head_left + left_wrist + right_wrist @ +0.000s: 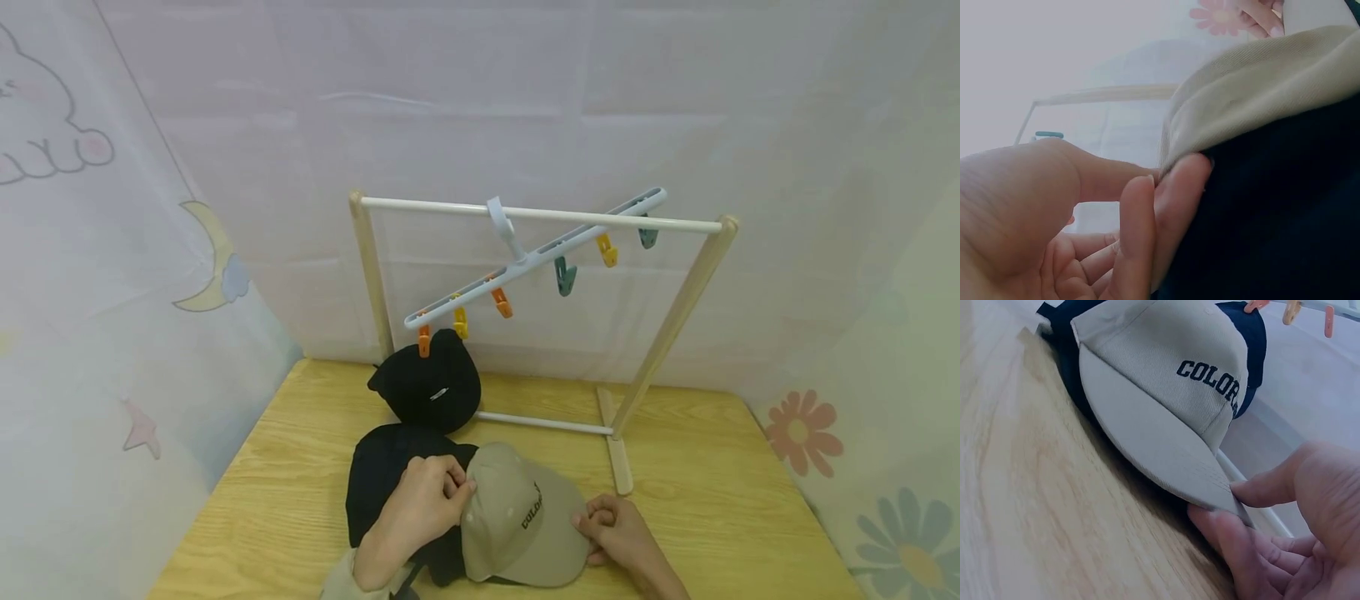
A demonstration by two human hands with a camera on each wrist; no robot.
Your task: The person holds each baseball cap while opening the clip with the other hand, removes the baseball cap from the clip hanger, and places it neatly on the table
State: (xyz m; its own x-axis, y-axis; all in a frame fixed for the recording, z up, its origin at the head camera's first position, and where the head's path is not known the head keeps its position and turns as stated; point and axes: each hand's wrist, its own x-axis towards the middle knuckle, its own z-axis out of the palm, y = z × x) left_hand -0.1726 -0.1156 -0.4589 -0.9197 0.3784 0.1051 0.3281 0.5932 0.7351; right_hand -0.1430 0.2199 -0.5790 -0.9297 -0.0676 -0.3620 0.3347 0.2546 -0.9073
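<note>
A beige baseball cap [498, 512] with dark lettering lies at the front of the table, its brim to the right. My left hand [431, 500] pinches the cap's back edge between thumb and fingers, also seen with the beige fabric [1241, 87] in the left wrist view. My right hand [618, 533] grips the tip of the brim [1160, 450], thumb on top and fingers underneath. A dark cap [382, 471] sits against the beige one on its left, partly hidden by my left hand.
Behind stands a wooden rack with a white bar [435, 206]. From it hangs a pale blue hanger [525, 265] with several coloured clips. A black cap [431, 387] hangs below the orange clip [424, 343] at its left end. The rack's right foot [618, 467] stands near my right hand.
</note>
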